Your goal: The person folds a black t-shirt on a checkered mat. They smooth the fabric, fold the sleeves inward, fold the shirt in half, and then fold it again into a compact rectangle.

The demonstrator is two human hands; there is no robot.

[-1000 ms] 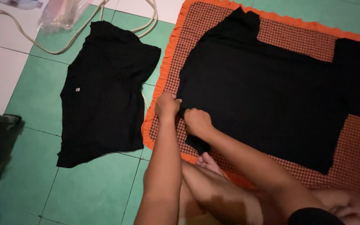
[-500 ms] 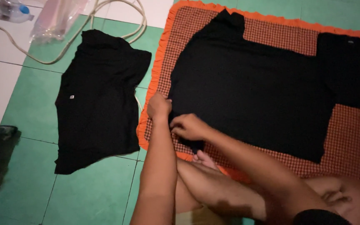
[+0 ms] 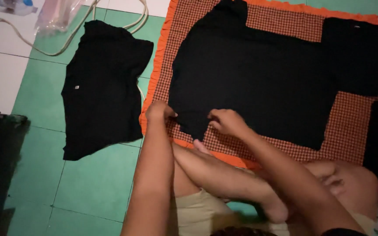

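Head view: black garment (image 3: 259, 83) spread flat on checked mat (image 3: 285, 28) with orange frill, filling centre toward 1 o'clock. Left hand (image 3: 159, 111) at 9 o'clock of garment's near corner, fingers curled and pinching hem. Right hand (image 3: 227, 122) just at 3 o'clock of that corner, fingertips closed on same lower edge, hem tab hanging between both grips.

Likely trouble, judged from this: uneven pull between two pinches, dragging body of cloth askew and wrinkling flat spread; near corner slipping off mat edge onto green tile floor (image 3: 97, 183); bare foot and shin, lying right below at 6 o'clock, catching hem. Dim light hiding black seams against black cloth, so misaligned edges easily missed.

Containers: clear plastic bag (image 3: 57, 15) at 11 o'clock, contents not readable; plastic bottle (image 3: 9, 6) beside it at far corner, fill level impossible to tell. Second black garment (image 3: 103, 87) at 9 o'clock on tiles, pale cord (image 3: 71, 37) looping behind.
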